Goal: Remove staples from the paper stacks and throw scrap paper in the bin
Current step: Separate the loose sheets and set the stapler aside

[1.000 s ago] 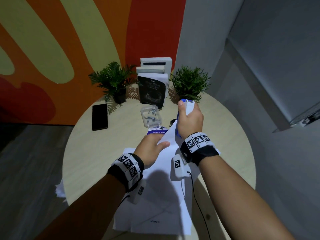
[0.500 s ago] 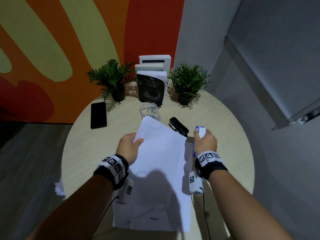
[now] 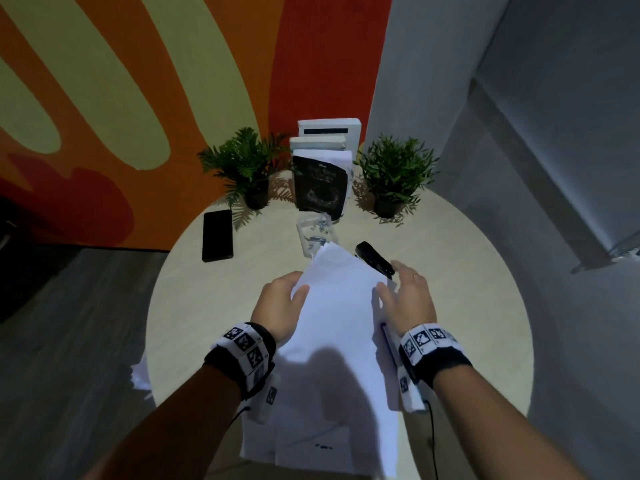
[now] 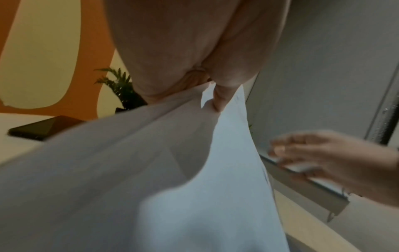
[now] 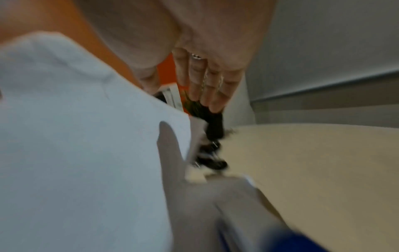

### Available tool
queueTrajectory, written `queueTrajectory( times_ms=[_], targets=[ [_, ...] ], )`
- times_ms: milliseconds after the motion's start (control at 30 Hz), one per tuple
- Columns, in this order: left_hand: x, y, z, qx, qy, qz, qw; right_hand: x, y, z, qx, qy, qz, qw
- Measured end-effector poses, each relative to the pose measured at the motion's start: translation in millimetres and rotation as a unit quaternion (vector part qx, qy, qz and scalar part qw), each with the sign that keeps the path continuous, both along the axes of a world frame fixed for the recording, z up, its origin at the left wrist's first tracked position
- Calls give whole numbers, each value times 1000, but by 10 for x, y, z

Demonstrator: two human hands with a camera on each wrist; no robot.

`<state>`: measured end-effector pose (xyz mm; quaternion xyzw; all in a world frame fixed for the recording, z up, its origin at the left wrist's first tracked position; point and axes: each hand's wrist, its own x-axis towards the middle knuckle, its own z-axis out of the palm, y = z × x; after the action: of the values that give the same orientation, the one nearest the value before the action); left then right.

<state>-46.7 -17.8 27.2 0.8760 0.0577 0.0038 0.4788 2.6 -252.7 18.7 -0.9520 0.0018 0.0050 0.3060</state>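
My left hand (image 3: 297, 289) pinches the left edge of a white paper sheet (image 3: 341, 320) and holds it raised over the round table (image 3: 467, 306). The left wrist view shows the thumb (image 4: 219, 99) pressed onto the sheet (image 4: 151, 170). My right hand (image 3: 398, 282) is open with straight fingers at the sheet's right edge and holds nothing. A blue-and-white staple remover (image 3: 387, 344) lies on the table under my right wrist. A black stapler (image 3: 374, 261) lies just beyond my right fingertips (image 5: 212, 95). The right wrist view is blurred.
More white sheets (image 3: 294, 438) lie on the table below the raised one. A clear plastic box (image 3: 313, 233) of small metal parts, a black phone (image 3: 217, 234), two potted plants (image 3: 247, 168) (image 3: 394, 171) and standing books (image 3: 322, 174) sit at the back.
My right hand has let go of the staple remover, which now lies on the table, and has opened beside the sheet. My left hand has kept its hold on the raised sheet.
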Motion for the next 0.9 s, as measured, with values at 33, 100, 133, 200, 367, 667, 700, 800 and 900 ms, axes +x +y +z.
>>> queueTrajectory(
  times_ms=[33, 100, 133, 200, 367, 667, 700, 800, 900],
  targets=[
    [-8, -25, 60, -13, -24, -5, 1000, 52, 56, 185, 39, -34, 44, 998],
    [-31, -102, 212, -37, -93, -12, 995, 120, 177, 480, 89, -95, 120, 984],
    [-32, -133, 285, -36, -141, -6, 989, 122, 232, 591, 121, -134, 148, 972],
    [-27, -158, 392, -15, -240, 11, 970, 80, 324, 728, 180, -224, 173, 942],
    [-10, -151, 566, 14, -372, 21, 928, -17, 354, 845, 234, -332, 168, 898],
    [-12, -143, 598, 31, -400, 13, 916, -61, 360, 945, 215, -344, 182, 896],
    [-20, -141, 604, 31, -394, 9, 919, -66, 352, 954, 206, -346, 186, 896],
    [-30, -113, 653, 41, -299, 6, 953, -68, 335, 1040, 203, -347, 185, 896],
    [14, -64, 673, 91, -255, 3, 963, -27, 340, 1168, 186, -355, 178, 899]
  ],
)
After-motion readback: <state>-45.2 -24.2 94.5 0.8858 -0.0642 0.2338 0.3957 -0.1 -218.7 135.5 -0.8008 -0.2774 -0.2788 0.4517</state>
